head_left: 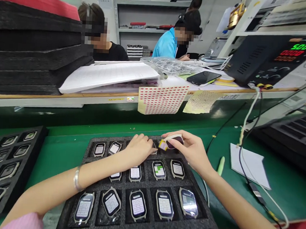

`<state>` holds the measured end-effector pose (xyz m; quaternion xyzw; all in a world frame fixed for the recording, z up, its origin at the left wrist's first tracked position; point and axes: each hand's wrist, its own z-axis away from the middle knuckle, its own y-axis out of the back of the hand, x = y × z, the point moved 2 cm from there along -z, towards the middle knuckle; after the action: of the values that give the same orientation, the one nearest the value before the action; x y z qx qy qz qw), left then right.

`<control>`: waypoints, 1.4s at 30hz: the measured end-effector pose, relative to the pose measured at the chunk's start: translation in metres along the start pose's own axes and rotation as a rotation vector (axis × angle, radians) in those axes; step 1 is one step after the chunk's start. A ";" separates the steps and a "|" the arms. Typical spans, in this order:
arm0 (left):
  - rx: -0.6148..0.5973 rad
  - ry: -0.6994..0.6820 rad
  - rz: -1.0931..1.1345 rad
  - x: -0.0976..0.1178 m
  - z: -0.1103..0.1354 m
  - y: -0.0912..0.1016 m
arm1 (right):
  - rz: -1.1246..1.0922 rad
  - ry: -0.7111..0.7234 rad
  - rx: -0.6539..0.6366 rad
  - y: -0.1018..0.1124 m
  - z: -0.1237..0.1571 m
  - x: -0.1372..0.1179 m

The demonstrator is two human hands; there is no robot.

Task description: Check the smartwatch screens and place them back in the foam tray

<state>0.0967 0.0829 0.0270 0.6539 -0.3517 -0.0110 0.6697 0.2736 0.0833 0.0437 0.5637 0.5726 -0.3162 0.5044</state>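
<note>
Looking down at six o'clock, we've got a black foam tray (206, 221) with rows of watches (138, 204), most of their screens lit! Over at seven to eight, a pink sleeve (23, 223) and a silver bracelet (78, 178) mark the left arm, and beyond that a second foam tray (26, 165) sits at eight, loaded with watches too.

Up at the first tray's twelve o'clock is our left hand (137, 150), fingers bent down over the far row; whether it grips anything, we can't tell. At one o'clock, what a pinch! Our right hand (193, 149) has the held watch (179, 138) between thumb and fingers, raised above the foam, a yellow-edged tag (163, 145) at its left end.

Both trays rest on a green surface (63, 147). At four we spot a light-green stick (221, 166) and white paper (243, 159) with cables across it.

Further off, red-marked sticker sheets hang at twelve (162, 100) from a ledge carrying a phone (204, 78) near one, a power supply (262, 62) at two and a black foam stack (35, 48) at ten. Beyond, we see one person in black (112, 53) at eleven, another in blue (165, 44) at twelve, shelves (153, 31) behind them.
</note>
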 end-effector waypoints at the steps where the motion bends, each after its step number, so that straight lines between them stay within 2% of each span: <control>1: 0.005 0.025 0.037 0.004 -0.007 -0.009 | -0.064 -0.052 0.023 -0.001 0.001 -0.001; 4: 0.049 0.095 0.206 0.003 -0.018 -0.026 | -0.269 -0.172 -0.024 -0.006 0.004 0.000; 6: 0.056 0.123 0.377 -0.003 -0.020 -0.029 | -0.405 -0.199 -0.094 -0.009 0.006 0.001; 8: 0.051 0.137 0.585 -0.009 -0.018 -0.025 | -0.529 -0.216 -0.118 -0.011 0.006 0.003; 11: 0.095 0.157 0.912 -0.014 -0.010 -0.011 | -0.657 -0.259 -0.043 -0.011 0.001 0.005; 14: 0.179 0.194 1.171 -0.016 0.001 0.006 | -0.673 -0.255 0.020 -0.015 -0.010 0.003; 17: 0.225 0.230 1.329 -0.020 0.009 0.014 | -0.634 -0.252 0.017 -0.025 -0.019 -0.002; 20: 0.243 0.236 1.417 -0.024 0.011 0.014 | -0.586 -0.293 -0.045 -0.036 -0.021 -0.003; 22: 0.257 0.244 1.460 -0.027 0.010 0.011 | -0.579 -0.347 -0.138 -0.041 -0.020 -0.001; 25: 0.272 0.252 1.431 -0.030 0.011 0.009 | -0.615 -0.415 -0.297 -0.044 -0.015 0.003; 27: 0.283 0.237 1.334 -0.031 0.014 0.010 | -0.622 -0.403 -0.344 -0.042 -0.014 0.004; 32: 0.348 0.194 1.001 -0.028 0.027 0.014 | -0.580 -0.259 -0.274 -0.038 -0.020 0.004; 35: 0.385 0.173 0.855 -0.025 0.033 0.014 | -0.624 -0.235 -0.226 -0.037 -0.022 0.005; 42: 0.387 0.166 0.763 -0.019 0.042 0.018 | -0.682 -0.253 -0.336 -0.038 -0.019 0.007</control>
<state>0.0544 0.0583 0.0296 0.5893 -0.5087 0.3560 0.5169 0.2333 0.0973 0.0353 0.2076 0.7040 -0.4343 0.5221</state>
